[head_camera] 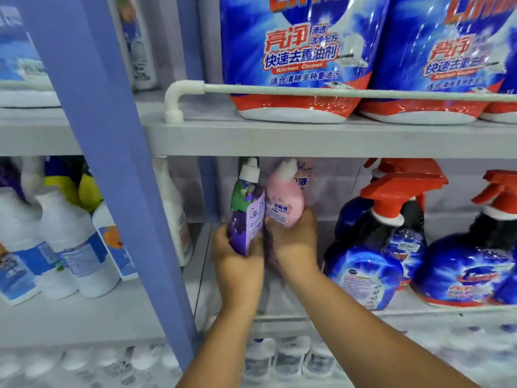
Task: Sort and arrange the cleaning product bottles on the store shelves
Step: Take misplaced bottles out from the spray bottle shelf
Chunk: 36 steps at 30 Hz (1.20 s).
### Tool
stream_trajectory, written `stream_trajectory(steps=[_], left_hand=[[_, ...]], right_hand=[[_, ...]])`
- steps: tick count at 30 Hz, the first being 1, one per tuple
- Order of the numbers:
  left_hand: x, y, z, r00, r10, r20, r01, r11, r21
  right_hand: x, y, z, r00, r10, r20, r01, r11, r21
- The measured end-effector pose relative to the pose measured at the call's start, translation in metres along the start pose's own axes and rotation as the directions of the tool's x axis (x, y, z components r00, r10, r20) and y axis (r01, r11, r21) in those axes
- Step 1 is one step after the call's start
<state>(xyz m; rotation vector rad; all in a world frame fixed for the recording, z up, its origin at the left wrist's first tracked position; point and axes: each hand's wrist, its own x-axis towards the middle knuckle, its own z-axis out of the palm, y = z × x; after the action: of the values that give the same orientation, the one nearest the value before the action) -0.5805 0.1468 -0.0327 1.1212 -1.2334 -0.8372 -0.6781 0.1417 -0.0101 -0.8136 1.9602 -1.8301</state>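
My left hand (237, 264) grips a purple bottle (247, 211) with a white angled cap by its lower part. Beside it, my right hand (293, 242) holds a pink bottle (285, 204) with a white cap from below. Both bottles are upright and touch side by side at the left end of the middle shelf (279, 303), just under the upper shelf's edge (307, 141). The bottoms of both bottles are hidden by my fingers.
Blue spray bottles with red triggers (375, 247) stand right of my hands. Large blue kitchen cleaner jugs (296, 60) fill the upper shelf behind a white rail. A blue upright post (117, 163) divides the bays; white bottles (70, 247) stand left. Several small bottles sit on the lower shelf.
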Motion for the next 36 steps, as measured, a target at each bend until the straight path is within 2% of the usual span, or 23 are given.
stream_trajectory(steps=[2, 7, 13, 18, 22, 28, 31, 36], left_hand=[[0.001, -0.003, -0.003, 0.999, 0.0, 0.035, -0.001, 1.0, 0.01], [-0.004, 0.005, -0.012, 0.994, -0.049, 0.096, 0.049, 0.999, 0.002], [-0.028, 0.018, -0.03, 0.987, -0.102, 0.127, 0.113, 0.99, -0.081], [-0.063, 0.047, -0.052, 0.983, -0.067, 0.169, 0.086, 0.991, -0.106], [-0.096, 0.074, -0.079, 0.98, -0.022, 0.198, 0.04, 0.995, -0.089], [-0.132, 0.106, -0.15, 0.989, -0.029, 0.148, 0.05, 0.989, -0.142], [-0.139, 0.114, -0.192, 0.996, -0.02, 0.088, 0.033, 0.989, -0.143], [-0.146, 0.117, -0.266, 0.999, -0.038, -0.01, 0.038, 0.998, -0.043]], right_hand=[[-0.019, 0.002, -0.012, 0.999, -0.006, 0.05, 0.004, 0.999, 0.041], [-0.045, -0.012, -0.026, 0.998, -0.069, -0.013, 0.07, 0.997, 0.041], [-0.087, -0.037, -0.058, 0.99, -0.143, -0.007, 0.143, 0.988, 0.059], [-0.12, -0.054, -0.103, 0.986, -0.162, 0.042, 0.155, 0.979, 0.135], [-0.135, -0.062, -0.149, 0.976, -0.165, 0.144, 0.139, 0.974, 0.179], [-0.159, -0.067, -0.193, 0.923, -0.181, 0.339, 0.117, 0.973, 0.198], [-0.174, -0.065, -0.19, 0.895, -0.172, 0.412, 0.08, 0.97, 0.232], [-0.209, -0.071, -0.153, 0.847, -0.152, 0.509, 0.006, 0.961, 0.277]])
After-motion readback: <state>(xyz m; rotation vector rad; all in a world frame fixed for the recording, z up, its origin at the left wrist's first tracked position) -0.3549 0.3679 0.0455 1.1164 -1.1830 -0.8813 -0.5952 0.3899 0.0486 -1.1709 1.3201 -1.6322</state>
